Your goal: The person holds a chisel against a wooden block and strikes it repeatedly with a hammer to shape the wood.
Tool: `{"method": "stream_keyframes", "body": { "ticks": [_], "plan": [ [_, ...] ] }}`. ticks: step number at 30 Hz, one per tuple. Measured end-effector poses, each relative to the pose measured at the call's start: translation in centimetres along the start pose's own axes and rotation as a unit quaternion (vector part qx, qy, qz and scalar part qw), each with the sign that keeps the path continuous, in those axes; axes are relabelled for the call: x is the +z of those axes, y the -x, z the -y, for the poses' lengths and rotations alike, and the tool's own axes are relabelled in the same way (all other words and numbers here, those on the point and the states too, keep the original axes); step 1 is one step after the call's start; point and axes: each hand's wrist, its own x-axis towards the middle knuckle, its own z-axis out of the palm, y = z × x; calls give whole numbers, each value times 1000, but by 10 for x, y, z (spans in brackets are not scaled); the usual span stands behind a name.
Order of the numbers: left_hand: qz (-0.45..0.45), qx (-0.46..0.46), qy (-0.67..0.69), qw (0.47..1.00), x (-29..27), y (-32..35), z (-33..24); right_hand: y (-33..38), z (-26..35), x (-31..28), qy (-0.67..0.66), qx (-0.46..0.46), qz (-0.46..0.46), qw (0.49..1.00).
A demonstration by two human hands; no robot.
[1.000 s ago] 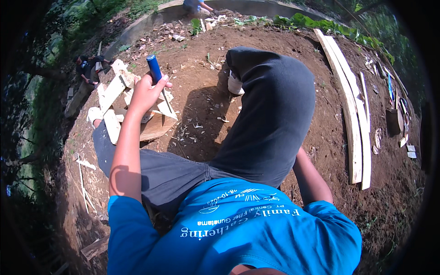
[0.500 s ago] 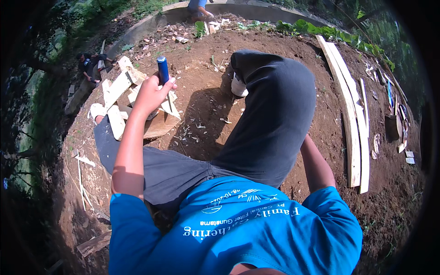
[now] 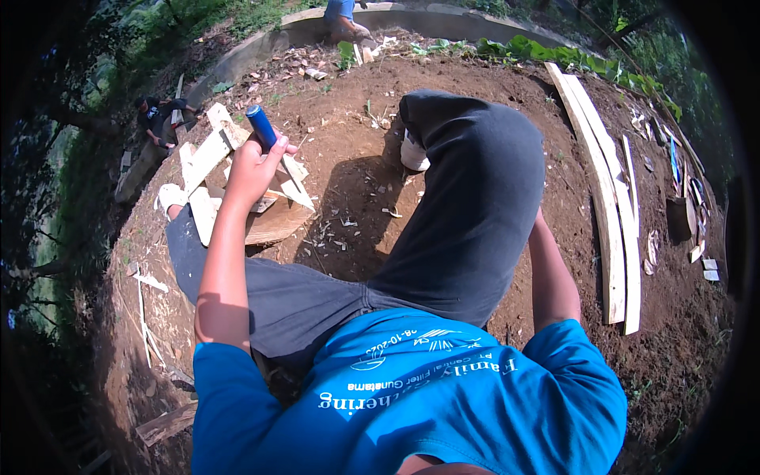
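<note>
My left hand [image 3: 252, 166] is closed around a blue cylindrical handle [image 3: 263, 125], whose rounded end points up and away. The rest of what it belongs to is hidden by my fingers. Beneath and beside this hand lie pale pieces of cut wood [image 3: 207, 157], stacked crosswise by my left foot. A brown wooden block [image 3: 277, 222] with a flat face sits under them, partly covered. My right forearm [image 3: 552, 273] runs behind my raised right knee, which hides the hand and anything in it.
Long pale planks [image 3: 606, 198] lie on the soil at the right, with assorted tools [image 3: 685, 194] beyond them. One person [image 3: 342, 20] works at the far low wall [image 3: 396, 17], another [image 3: 158, 115] at the far left. Thin sticks [image 3: 144, 321] and a short log [image 3: 166, 423] lie left.
The blue handle has tilted over to the left and sits slightly lower in my left hand's grip. My right forearm has shifted a little upward behind the knee.
</note>
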Motion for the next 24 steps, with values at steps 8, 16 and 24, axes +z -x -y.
{"method": "stream_keyframes", "body": {
  "ticks": [8,16,24],
  "plan": [
    [0,14,23,1000,8,-7,-1,8,93,-46,-83,-79,-1,993],
    [-7,19,19,1000,8,-10,5,39,179,-50,-87,-217,-13,972],
    [15,1,13,1000,11,-6,1,72,220,-43,-98,-338,-61,934]
  ]
}}
